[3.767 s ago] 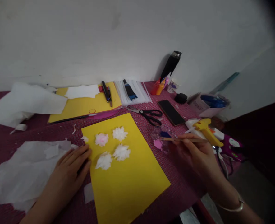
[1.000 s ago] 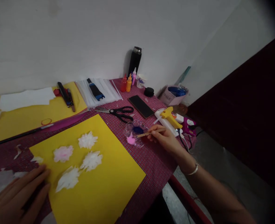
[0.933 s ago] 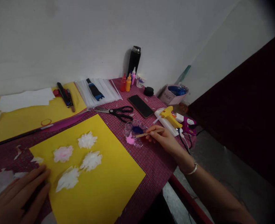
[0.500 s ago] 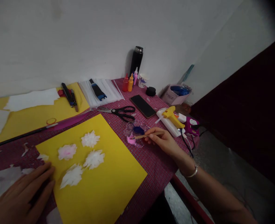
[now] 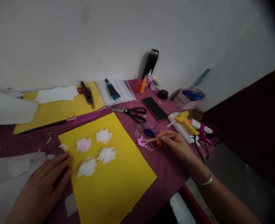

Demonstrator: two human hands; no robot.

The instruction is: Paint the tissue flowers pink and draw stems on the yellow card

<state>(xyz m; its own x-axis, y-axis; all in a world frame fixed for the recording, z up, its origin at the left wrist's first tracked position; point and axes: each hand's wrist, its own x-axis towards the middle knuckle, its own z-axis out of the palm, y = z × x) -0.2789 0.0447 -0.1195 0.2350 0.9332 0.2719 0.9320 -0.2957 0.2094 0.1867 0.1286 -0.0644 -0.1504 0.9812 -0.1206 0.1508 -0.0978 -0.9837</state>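
A yellow paper sheet (image 5: 118,180) lies in front of me with several tissue flowers on it; one is pink (image 5: 83,144), the others white (image 5: 107,154). My left hand (image 5: 46,186) lies flat, fingers out, on the sheet's left edge. My right hand (image 5: 178,146) pinches a wooden-handled paintbrush (image 5: 159,138). The brush tip rests in a clear plastic palette (image 5: 146,137) holding pink and dark blue paint.
Black scissors (image 5: 132,112), a phone (image 5: 157,108), a yellow glue gun (image 5: 186,122), small paint bottles (image 5: 140,85), a black flask (image 5: 150,62) and a pink box (image 5: 186,99) stand around the palette. White tissue (image 5: 9,169) lies at the left. The table edge drops off at right.
The view has swung back to the left, so everything sits further right in the picture. My right hand keeps the brush at the palette; my left hand stays on the sheet's edge.
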